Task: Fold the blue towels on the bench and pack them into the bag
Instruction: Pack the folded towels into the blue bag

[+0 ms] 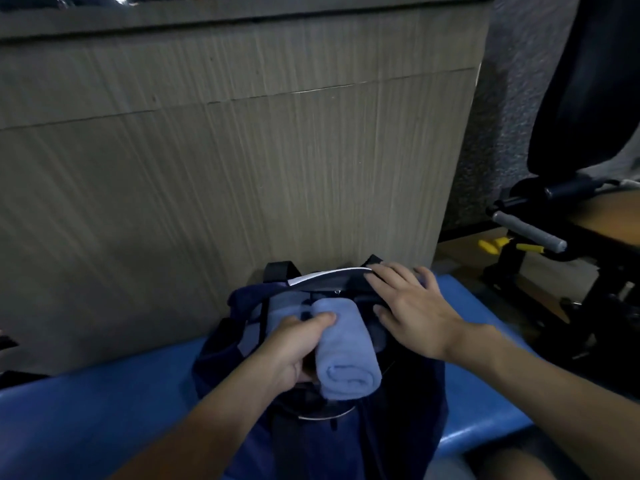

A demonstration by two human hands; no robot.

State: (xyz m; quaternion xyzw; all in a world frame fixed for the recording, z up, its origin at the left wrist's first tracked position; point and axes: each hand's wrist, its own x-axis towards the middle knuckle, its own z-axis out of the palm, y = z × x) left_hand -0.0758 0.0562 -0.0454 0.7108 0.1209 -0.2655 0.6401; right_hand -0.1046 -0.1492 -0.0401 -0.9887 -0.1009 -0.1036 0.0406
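Note:
A dark blue bag (398, 420) stands open on the blue padded bench (104, 410). My left hand (294, 348) grips a rolled light blue towel (341, 355) over the bag's opening, with the roll's far end inside. Another light blue towel (277, 311) lies inside the bag to the left of the roll. My right hand (408, 306) rests with spread fingers on the bag's far right rim, next to its white-edged flap (329, 275).
A tall grey wood-grain counter front (225, 168) rises right behind the bench. Black gym equipment with a grey-gripped bar (530, 232) and yellow parts stands at the right. A black object sits at the far left edge.

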